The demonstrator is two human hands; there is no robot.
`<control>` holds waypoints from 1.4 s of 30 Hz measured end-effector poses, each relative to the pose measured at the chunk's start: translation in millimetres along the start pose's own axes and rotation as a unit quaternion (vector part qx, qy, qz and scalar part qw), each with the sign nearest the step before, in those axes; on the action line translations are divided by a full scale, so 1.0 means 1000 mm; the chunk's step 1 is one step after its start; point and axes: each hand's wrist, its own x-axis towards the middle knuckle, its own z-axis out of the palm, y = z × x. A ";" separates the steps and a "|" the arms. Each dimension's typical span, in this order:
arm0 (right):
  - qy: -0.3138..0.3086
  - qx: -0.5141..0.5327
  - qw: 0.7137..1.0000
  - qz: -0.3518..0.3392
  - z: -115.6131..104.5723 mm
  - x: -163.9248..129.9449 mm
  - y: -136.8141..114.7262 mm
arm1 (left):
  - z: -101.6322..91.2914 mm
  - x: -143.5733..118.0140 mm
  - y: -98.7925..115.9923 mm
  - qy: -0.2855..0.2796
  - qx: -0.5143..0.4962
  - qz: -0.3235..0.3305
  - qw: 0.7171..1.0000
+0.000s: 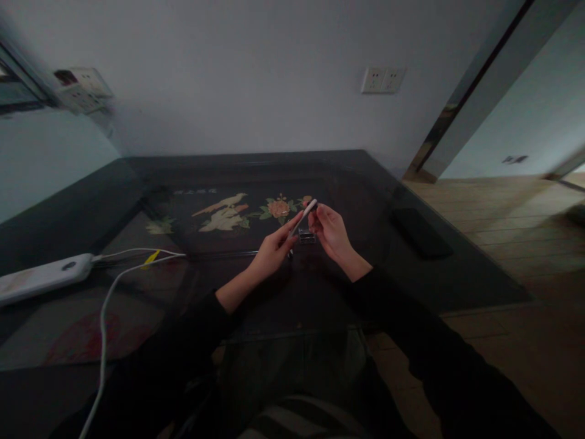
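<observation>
A slim, pale, stick-like object [302, 218] slants up and to the right from my left hand [273, 247], whose fingers are closed around its lower part. Close to its upper end, my right hand [333, 230] has its fingers bent together in a pinch. Something small and dark shows by those fingertips, too small to name. Between the hands, on the dark table [256, 292], lies a small shiny, clear-looking object [307, 236]. A little dark tip shows just below my left fingers; what it belongs to is hidden.
A black flat, phone-like object [421, 233] lies to the right. On the left sits a white power strip [46, 277] with a white cable [104, 317] curving toward me. Bird and flower pictures [223, 216] decorate the tabletop. The wall [247, 91] rises behind it.
</observation>
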 end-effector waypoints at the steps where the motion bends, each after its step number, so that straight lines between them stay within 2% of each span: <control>1: -0.001 0.003 1.000 0.001 0.000 0.000 0.000 | 0.000 0.000 -0.001 0.004 0.003 0.000 1.000; 11: 0.003 -0.013 1.000 0.000 0.004 -0.002 -0.003 | -0.006 0.002 -0.003 0.040 0.040 -0.015 0.998; 17: 0.007 -0.021 1.000 0.007 0.005 -0.002 -0.005 | -0.005 0.002 -0.006 0.049 0.063 0.011 0.997; 31: 0.021 -0.012 1.000 0.007 0.001 0.000 0.000 | 0.001 -0.002 -0.001 0.011 0.017 0.017 1.000; 38: 0.005 -0.002 1.000 0.005 0.000 0.000 0.000 | 0.003 -0.004 0.001 0.003 0.013 0.031 0.999; 42: 0.006 0.007 1.000 0.007 0.001 0.000 0.000 | 0.001 -0.003 0.002 -0.003 0.016 0.018 1.000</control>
